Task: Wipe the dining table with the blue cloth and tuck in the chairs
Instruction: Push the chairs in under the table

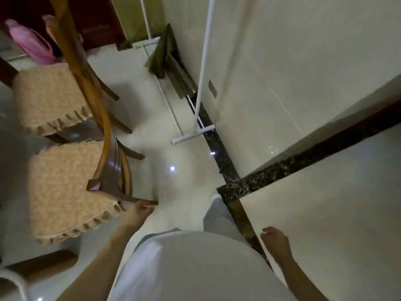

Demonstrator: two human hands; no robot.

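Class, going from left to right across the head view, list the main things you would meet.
Tan frilled cushion of the nearer wooden chair → left hand, holding that chair's dark rail → white metal stand's foot bar → right hand, relaxed and holding nothing.

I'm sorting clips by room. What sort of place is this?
Probably a home dining area: a near chair and a far chair, both wooden with frilled seat cushions, stand on a glossy tiled floor with a dark border strip, and the left hand grips the near chair.
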